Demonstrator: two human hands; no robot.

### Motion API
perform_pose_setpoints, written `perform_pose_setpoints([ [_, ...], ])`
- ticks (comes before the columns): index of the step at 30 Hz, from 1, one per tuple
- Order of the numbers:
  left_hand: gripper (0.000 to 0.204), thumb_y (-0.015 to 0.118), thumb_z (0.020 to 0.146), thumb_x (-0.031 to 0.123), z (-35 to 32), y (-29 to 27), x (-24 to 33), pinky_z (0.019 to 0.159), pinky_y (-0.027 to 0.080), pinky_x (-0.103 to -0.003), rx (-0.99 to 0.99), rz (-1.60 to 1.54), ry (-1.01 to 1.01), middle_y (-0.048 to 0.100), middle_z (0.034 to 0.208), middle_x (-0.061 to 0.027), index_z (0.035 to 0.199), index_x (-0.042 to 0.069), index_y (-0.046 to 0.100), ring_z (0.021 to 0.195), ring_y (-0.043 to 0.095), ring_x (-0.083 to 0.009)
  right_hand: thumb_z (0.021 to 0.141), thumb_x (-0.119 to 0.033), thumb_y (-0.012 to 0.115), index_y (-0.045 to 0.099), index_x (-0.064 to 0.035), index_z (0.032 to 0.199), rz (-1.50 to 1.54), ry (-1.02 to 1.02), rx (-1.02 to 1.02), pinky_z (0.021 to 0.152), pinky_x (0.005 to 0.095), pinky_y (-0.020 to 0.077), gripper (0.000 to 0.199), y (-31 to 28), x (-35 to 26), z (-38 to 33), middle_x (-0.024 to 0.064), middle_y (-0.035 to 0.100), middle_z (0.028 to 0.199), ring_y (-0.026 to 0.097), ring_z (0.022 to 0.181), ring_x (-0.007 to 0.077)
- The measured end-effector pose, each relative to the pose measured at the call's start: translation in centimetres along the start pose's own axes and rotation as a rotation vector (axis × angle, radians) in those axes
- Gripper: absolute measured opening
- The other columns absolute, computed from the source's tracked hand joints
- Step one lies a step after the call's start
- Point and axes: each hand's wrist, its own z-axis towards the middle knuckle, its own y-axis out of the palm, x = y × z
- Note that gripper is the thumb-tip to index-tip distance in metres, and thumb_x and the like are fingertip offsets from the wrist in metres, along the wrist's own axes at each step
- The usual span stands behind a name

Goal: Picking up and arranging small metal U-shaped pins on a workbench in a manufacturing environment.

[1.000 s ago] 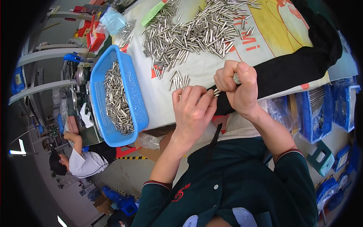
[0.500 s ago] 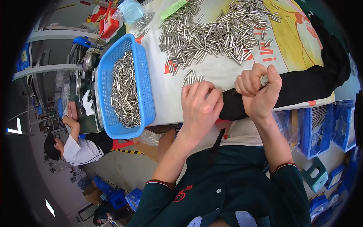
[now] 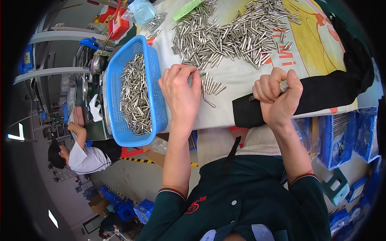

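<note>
Left hand (image 3: 181, 90) had moved off the right one and out to the small loose cluster of metal pins (image 3: 211, 86) beside the blue basket (image 3: 155, 86); a second ago both hands were together near the tabletop's front edge. Fingers were curled down on the pins, picking; couldn't tell if any were actually gripped. Right hand (image 3: 277, 98) stayed clenched in a fist around a bundle of pins (image 3: 284, 85), only tips showing above the knuckles. Reads as gathering more pins into the held bundle. Big pin pile (image 3: 229, 34) sat farther back on the tabletop (image 3: 241, 76), basket already part full. Black cloth (image 3: 321, 96) lay under the right hand. Bundle count hidden by fingers; pile's top cut off.
</note>
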Motion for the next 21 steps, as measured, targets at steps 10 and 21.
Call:
perform_pose_setpoints([
  [10, 0.008, 0.068, 0.069, 0.004, 1.8, 0.7, -0.5, 0.071, 0.036, -0.036, -0.110, -0.094, 0.094, 0.059, 0.076, -0.0045, 0.076, 0.006, 0.067, 0.076, 0.055, -0.0227, 0.094, -0.042, 0.029, 0.026, -0.0108, 0.057, -0.007, 0.005, 0.006, 0.045, 0.0267, 0.0156, 0.048, 0.0, -0.1, 0.1, -0.0034, 0.021, 0.048, 0.014, 0.044, 0.0083],
  [21, 0.008, 0.067, 0.070, 0.002, 1.4, 0.7, -0.5, 0.073, 0.037, -0.035, -0.116, -0.078, 0.133, 0.059, 0.077, -0.0046, 0.078, 0.006, 0.065, 0.076, 0.055, -0.0221, 0.093, -0.042, 0.030, 0.026, -0.0109, 0.057, -0.020, 0.004, 0.021, 0.044, 0.0265, 0.0154, 0.048, 0.1, -0.1, -0.1, -0.0034, 0.020, 0.048, 0.014, 0.044, 0.0082],
])
